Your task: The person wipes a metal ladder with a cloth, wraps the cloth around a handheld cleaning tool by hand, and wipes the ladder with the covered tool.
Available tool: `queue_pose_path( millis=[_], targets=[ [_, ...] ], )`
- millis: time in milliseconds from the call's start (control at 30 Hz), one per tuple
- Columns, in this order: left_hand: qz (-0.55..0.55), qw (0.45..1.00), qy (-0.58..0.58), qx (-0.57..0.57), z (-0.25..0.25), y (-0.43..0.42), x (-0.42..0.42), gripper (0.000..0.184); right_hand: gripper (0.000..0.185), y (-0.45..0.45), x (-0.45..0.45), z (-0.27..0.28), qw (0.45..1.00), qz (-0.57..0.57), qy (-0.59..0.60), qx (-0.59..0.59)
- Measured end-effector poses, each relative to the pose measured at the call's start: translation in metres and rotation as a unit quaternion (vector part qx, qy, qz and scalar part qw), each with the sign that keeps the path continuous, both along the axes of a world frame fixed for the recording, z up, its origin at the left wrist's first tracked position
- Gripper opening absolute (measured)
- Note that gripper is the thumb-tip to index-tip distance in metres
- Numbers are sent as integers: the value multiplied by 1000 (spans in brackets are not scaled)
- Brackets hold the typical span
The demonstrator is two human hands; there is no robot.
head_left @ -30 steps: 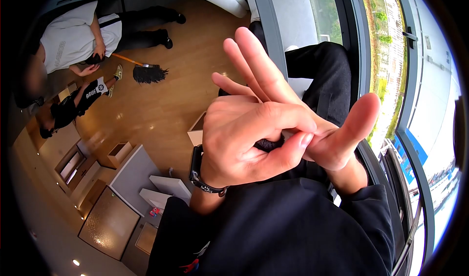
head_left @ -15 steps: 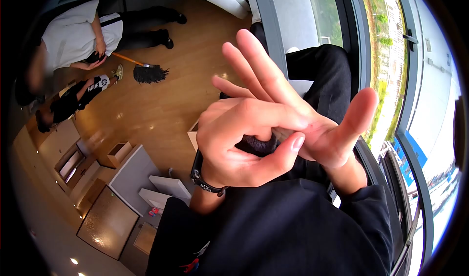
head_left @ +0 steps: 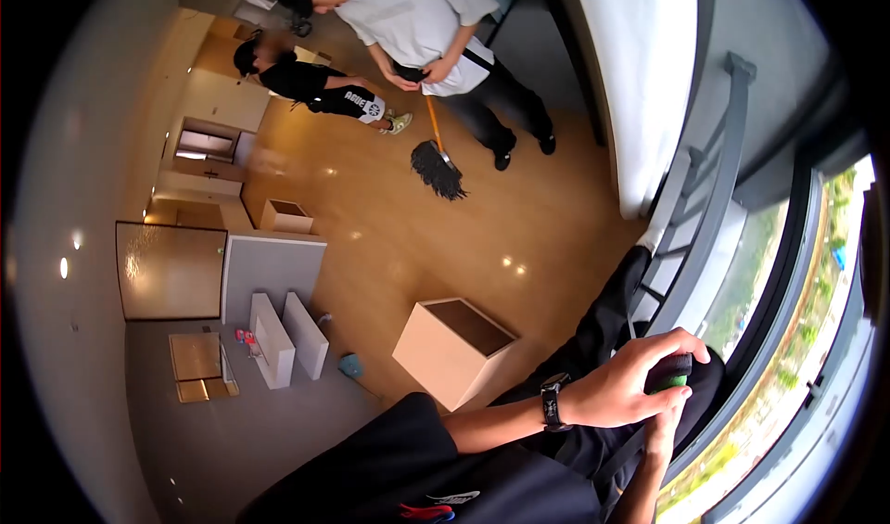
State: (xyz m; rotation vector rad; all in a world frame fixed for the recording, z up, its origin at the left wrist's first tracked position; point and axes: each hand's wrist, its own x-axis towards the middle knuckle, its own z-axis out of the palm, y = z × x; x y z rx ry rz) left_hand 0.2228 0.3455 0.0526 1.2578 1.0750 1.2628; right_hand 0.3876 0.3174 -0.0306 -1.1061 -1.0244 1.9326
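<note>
My left hand [head_left: 616, 385], with a black watch [head_left: 553, 402] on its wrist, curls around a small black object with a green part [head_left: 679, 374]. Its thumb and fingers press on that object from both sides, but I cannot make out its kind. Just below, my right hand [head_left: 661, 429] is mostly hidden behind the left one, and its fingers do not show. Both hands are over my dark trousers, close to the window side on the right.
A person in a white shirt [head_left: 417, 23] stands across the wooden floor near a mop [head_left: 438, 172]. Another person in black [head_left: 306, 83] is farther back. An open-topped box [head_left: 445, 357] stands left of my legs. Grey railing [head_left: 718, 181] and windows line the right.
My view has swung left. The left hand was pinching at the spread right palm; now it is closed around the black and green object, lower right, with the right hand beneath.
</note>
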Motion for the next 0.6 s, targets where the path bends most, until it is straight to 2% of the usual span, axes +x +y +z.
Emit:
queue_pose_path(
  millis=[67,100,133,200,233,333,400,467,500,533,600],
  targets=[
    [-33,994,-36,-93,-3,5,-6,34,50,-2,3,-18,995,-32,-83,33],
    [-2,998,3,-58,-16,6,-3,32,33,6,3,-15,988,-12,-139,71],
    [23,997,-35,-60,-23,7,-1,30,26,14,-11,0,980,-55,-166,99],
    [46,988,-85,-120,-43,6,-4,28,20,23,-5,-5,957,-37,-258,124],
    [76,990,-60,-103,-54,7,-4,27,15,25,-7,-9,941,-77,-284,164],
    [122,982,-59,-132,-98,2,-7,23,18,28,-4,-40,911,-155,-313,217],
    [142,975,-31,-168,-136,-3,-7,20,21,32,-11,-57,865,-159,-380,286],
    [208,970,2,-122,-172,-10,-2,21,25,31,-24,-82,844,-169,-398,318],
    [232,964,47,-117,-188,-13,0,22,29,29,-31,-101,849,-179,-385,315],
    [256,956,91,-114,-203,-17,1,23,32,26,-39,-111,820,-169,-428,341],
    [268,946,82,-165,-223,-26,6,26,34,23,-49,-117,820,-174,-444,316]
  ],
)
